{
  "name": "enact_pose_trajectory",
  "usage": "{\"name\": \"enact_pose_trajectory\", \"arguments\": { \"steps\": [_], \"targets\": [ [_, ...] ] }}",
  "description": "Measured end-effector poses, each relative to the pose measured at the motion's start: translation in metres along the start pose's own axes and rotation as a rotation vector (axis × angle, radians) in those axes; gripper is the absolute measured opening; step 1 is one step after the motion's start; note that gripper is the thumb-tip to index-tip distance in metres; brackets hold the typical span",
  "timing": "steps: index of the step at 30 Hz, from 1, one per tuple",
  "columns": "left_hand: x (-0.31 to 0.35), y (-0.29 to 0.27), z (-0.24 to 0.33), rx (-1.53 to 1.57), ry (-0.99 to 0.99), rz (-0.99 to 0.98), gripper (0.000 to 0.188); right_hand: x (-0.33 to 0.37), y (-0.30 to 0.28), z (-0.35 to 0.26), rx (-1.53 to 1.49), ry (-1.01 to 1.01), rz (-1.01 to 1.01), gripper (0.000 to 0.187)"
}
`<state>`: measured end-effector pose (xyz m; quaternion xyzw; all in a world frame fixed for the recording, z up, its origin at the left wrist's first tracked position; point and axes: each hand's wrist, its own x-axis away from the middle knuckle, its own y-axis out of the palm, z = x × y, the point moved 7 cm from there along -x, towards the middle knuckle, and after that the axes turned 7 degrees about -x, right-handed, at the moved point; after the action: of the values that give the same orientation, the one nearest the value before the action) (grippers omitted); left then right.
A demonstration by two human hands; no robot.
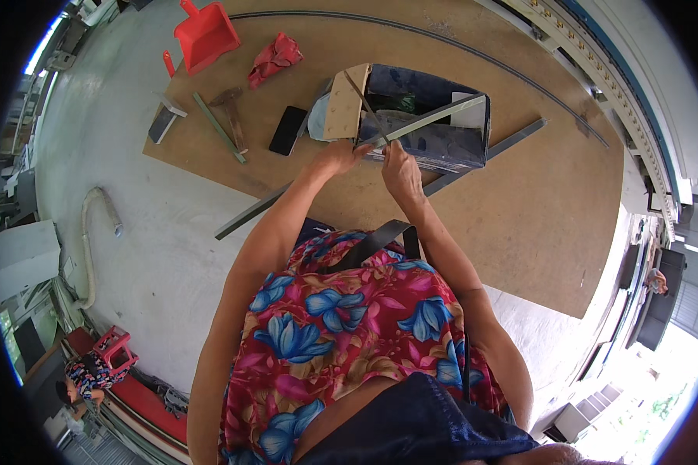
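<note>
A long grey metal bar (430, 120) slants across an open box (485, 136), its far end over the box's right side. My left hand (337, 157) is closed around it at the box's near edge. A similar bar length (252, 212) shows left of my left forearm; it looks like the same piece, but the forearm hides the join. My right hand (402, 169) is closed on the near end of a thin, dark, file-like strip (364, 102). That strip crosses the bar close to my left fingers and points up and left. Shadow hides much of the box's inside.
On the brown board (520, 240) lie a black phone (288, 130), a hammer (231, 116), a green-grey strip (219, 128), a red cloth (277, 59) and a red dustpan (207, 37). Another dark bar (512, 141) passes behind the box. A person (93, 380) is at lower left.
</note>
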<state>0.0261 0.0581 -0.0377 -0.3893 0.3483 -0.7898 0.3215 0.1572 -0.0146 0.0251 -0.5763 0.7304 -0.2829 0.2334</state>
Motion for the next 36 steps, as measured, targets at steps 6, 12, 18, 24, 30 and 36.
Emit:
{"name": "enact_pose_trajectory", "arguments": {
  "steps": [6, 12, 18, 24, 30, 36],
  "targets": [
    [0.004, -0.005, 0.002, 0.043, 0.029, -0.002, 0.075, 0.001, 0.012, 0.006, 0.008, 0.043, -0.027, 0.017],
    [0.005, -0.006, 0.003, 0.006, 0.03, 0.048, 0.074, -0.004, 0.007, 0.002, -0.034, 0.006, 0.051, 0.015],
    [0.006, -0.006, 0.004, 0.026, -0.007, 0.017, 0.074, -0.004, 0.012, 0.001, -0.034, -0.007, 0.027, 0.015],
    [0.005, -0.002, -0.002, 0.043, -0.031, 0.007, 0.078, -0.006, 0.011, -0.006, -0.012, -0.015, 0.016, 0.017],
    [0.009, -0.008, 0.006, 0.055, 0.003, -0.024, 0.075, -0.004, 0.013, 0.003, -0.037, -0.013, 0.049, 0.017],
    [0.006, -0.002, 0.0, 0.08, 0.004, -0.027, 0.076, -0.005, 0.01, 0.002, -0.041, -0.013, 0.035, 0.016]
  ]
}}
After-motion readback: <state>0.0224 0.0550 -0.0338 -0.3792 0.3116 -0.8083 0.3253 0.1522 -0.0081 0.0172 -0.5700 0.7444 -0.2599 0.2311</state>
